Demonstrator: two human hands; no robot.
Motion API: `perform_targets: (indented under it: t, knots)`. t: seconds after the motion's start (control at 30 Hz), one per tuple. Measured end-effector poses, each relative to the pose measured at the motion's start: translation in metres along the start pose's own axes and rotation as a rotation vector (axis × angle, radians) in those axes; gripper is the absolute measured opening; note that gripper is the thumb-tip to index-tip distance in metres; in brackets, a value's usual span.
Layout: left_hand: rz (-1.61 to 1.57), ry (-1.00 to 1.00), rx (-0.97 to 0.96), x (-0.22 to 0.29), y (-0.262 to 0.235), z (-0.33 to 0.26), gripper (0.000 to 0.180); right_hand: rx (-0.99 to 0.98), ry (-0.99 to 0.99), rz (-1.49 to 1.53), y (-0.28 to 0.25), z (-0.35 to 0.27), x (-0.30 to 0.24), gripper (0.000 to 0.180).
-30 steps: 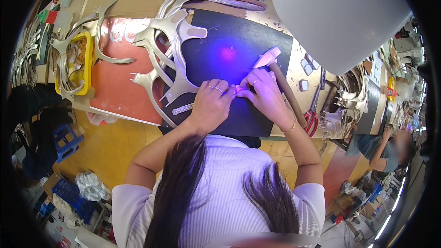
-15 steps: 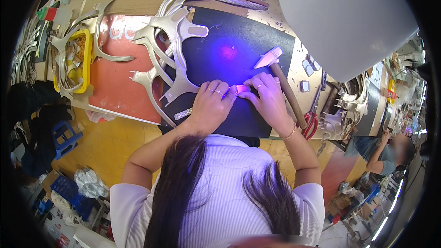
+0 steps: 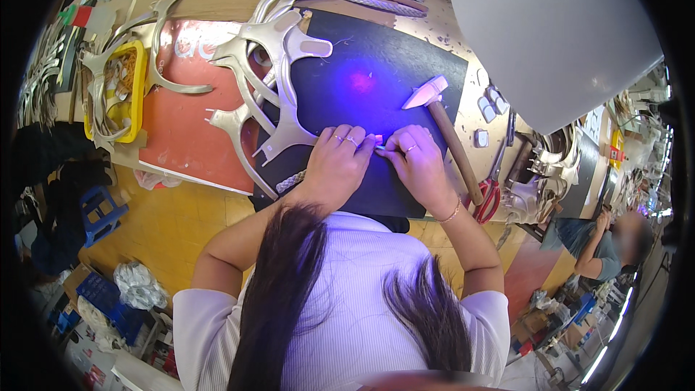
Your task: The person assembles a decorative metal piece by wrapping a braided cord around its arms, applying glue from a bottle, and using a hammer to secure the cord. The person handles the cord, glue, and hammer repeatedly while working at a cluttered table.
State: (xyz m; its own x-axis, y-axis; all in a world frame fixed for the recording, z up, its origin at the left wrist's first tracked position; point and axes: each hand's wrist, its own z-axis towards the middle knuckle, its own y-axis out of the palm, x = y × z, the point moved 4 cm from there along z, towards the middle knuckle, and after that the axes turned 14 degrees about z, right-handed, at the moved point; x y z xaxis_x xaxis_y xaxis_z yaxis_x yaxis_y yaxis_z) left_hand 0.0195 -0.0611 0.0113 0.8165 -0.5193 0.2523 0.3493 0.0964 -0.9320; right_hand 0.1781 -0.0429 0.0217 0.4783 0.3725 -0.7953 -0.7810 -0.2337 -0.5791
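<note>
My left hand point(image 3: 340, 163) is closed, pinching a narrow strap over the dark mat point(image 3: 347, 43). The strap's silver braided part point(image 3: 291, 179) shows beside my left wrist; its small end, lit pinkish, pokes out at the fingertips. Close by, my right hand point(image 3: 418, 168) is closed in a pinch at that end, with a tiny pale edge between thumb and forefinger, too small to name. A violet-blue light spot falls on the mat beyond my hands. To the right of my right hand lies a hammer point(image 3: 455, 145) with a wooden handle.
Metallic-coloured Y-shaped straps point(image 3: 286, 112) are piled left of the mat, over a red board point(image 3: 188, 123). A yellow basket point(image 3: 136, 94) stands farther left. Red-handled scissors point(image 3: 489, 199) lie at right. A grey lamp-like shade point(image 3: 550, 36) overhangs the far right. Another person point(image 3: 601, 246) sits at right.
My right fingers have drawn slightly down and away from the left fingertips, and less of the pink-lit strap end shows. The left hand stays nearly in place.
</note>
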Motion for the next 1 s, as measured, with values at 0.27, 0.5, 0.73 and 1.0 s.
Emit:
perform_targets:
  t: [0.27, 0.5, 0.73, 1.0]
  knots:
    - [0.039, 0.028, 0.004, 0.001, 0.000, -0.004, 0.026, -0.019, 0.133, 0.079, -0.007, 0.004, 0.000, 0.014]
    - [-0.127, -0.085, 0.002, -0.007, 0.003, -0.002, 0.022, -0.024, 0.193, 0.081, -0.010, 0.004, 0.002, 0.011]
    - [-0.192, -0.134, 0.023, -0.010, 0.002, 0.001, 0.019, -0.027, 0.197, 0.080, -0.011, 0.004, 0.004, 0.012]
    - [-0.224, -0.179, 0.039, -0.011, 0.005, 0.002, 0.017, -0.048, 0.255, 0.108, -0.010, 0.009, 0.002, 0.013]
